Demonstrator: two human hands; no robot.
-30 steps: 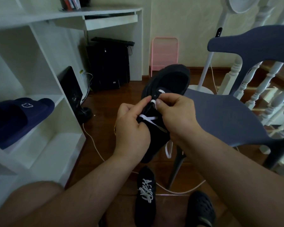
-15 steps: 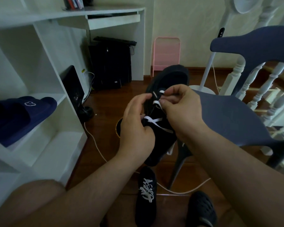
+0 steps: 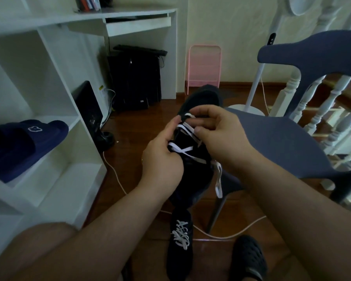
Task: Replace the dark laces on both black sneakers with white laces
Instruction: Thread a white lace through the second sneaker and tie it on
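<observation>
from up here the biggest thing near me is the blue chair [image 3: 282, 147] on my right, with the white shelf unit [image 3: 55, 110] on my left holding a navy slipper [image 3: 26, 142]. the black sneaker [image 3: 193, 175] i'm working on is held up in the air between my hands, over the wooden floor [image 3: 134, 126] and just beside the chair seat, toe toward me and heel pointing away. my left hand [image 3: 162, 157] is curled around the sneaker's left side, gripping it, thumb up by the eyelets. my right hand [image 3: 219, 130] is closed in a pinch on the white lace [image 3: 187, 130] near the upper eyelets. lower rows are already crossed in white, and one loose end hangs down off the sneaker's right side. down by my feet the other sneaker [image 3: 179, 246] lies on the floor with white lacing all the way up, so i judge this is the second shoe, roughly midway through threading. next i'd say the pinched end needs feeding through the next free eyelet and pulling snug, while the left hand steadies the upper; i can't tell which eyelet the tip is at.
</observation>
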